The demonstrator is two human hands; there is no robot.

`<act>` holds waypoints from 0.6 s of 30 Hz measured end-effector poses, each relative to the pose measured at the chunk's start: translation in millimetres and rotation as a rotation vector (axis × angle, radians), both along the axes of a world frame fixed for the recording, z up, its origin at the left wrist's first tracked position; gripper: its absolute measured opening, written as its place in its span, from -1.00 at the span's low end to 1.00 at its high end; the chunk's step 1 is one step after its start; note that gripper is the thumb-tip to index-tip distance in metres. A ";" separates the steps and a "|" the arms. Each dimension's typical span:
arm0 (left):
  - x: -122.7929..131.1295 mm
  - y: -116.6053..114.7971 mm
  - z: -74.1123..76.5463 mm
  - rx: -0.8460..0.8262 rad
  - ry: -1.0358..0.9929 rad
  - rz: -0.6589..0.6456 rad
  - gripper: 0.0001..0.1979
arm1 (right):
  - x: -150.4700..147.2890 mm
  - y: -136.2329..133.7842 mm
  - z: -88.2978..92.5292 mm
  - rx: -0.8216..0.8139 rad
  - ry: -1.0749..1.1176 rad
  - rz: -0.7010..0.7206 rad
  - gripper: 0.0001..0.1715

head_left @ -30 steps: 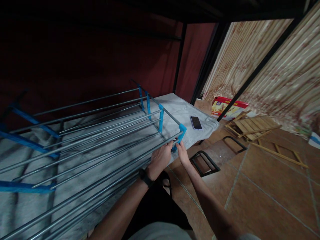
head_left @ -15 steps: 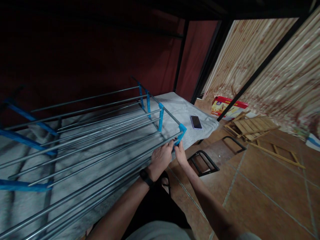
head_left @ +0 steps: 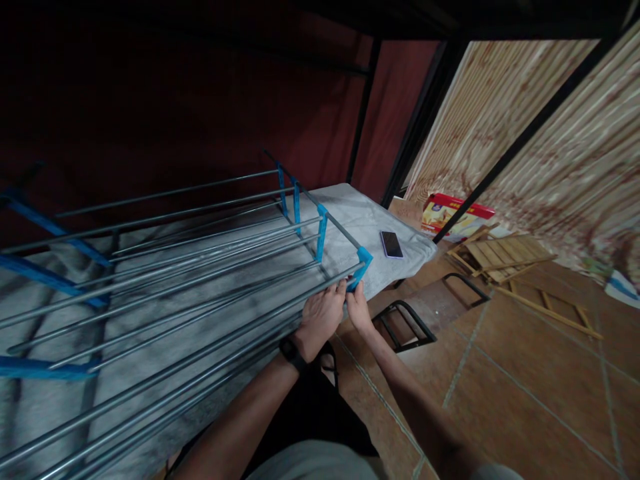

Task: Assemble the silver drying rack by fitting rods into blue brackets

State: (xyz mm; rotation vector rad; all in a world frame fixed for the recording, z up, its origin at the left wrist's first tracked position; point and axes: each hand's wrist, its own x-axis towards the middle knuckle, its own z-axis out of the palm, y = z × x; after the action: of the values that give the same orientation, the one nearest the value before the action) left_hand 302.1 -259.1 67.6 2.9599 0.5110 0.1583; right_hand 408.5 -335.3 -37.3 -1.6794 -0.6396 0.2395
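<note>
A rack of grey metal tubes (head_left: 215, 270) with blue plastic connectors lies on a bed-like surface covered with grey cloth (head_left: 357, 203). My left hand (head_left: 323, 313), with a dark band at the wrist, is closed around the front tubes close to the near right corner. Right beside it, my right hand (head_left: 357, 308) has its fingers pressed on the blue corner connector (head_left: 363, 263). The undersides of both hands and some fingertips are hidden. More blue connectors (head_left: 321, 233) stand along the rack's right end, and blue end pieces (head_left: 55, 280) show at the left.
A phone (head_left: 391, 245) lies on the cloth right of the rack. Black metal posts (head_left: 364, 113) rise behind. On the tiled floor (head_left: 525, 380) are a black-framed stool or chair (head_left: 407, 327), wooden slatted pieces (head_left: 510, 257) and a red-and-yellow box (head_left: 455, 217).
Both hands keep their places at the rack's corner, with only a slight shift of the right fingers. The rack's left end appears slightly further left, and the view has moved a little.
</note>
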 end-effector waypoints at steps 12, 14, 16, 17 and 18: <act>1.7 4.1 -3.4 -0.031 -0.009 -0.019 -0.53 | 9.3 -1.8 -4.5 0.102 0.082 0.064 -0.48; 1.8 6.5 -1.3 -0.035 -0.023 -0.034 -0.52 | 14.0 -4.5 -3.7 0.141 0.132 0.129 -0.42; -1.7 6.4 1.5 -0.023 -0.063 -0.052 -0.50 | 17.5 -7.1 -3.8 0.155 0.176 0.150 -0.40; -5.8 5.0 2.0 -0.008 -0.095 -0.073 -0.49 | 18.6 -8.1 -4.3 0.157 0.191 0.145 -0.40; -11.7 2.4 1.2 0.011 -0.130 -0.108 -0.49 | 19.4 -8.8 -5.2 0.159 0.203 0.145 -0.40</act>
State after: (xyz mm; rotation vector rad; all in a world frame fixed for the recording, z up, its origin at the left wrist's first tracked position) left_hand 290.5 -256.7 68.7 2.9535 0.3332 0.3399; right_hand 427.9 -344.1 -42.5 -1.4365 -0.6110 0.4457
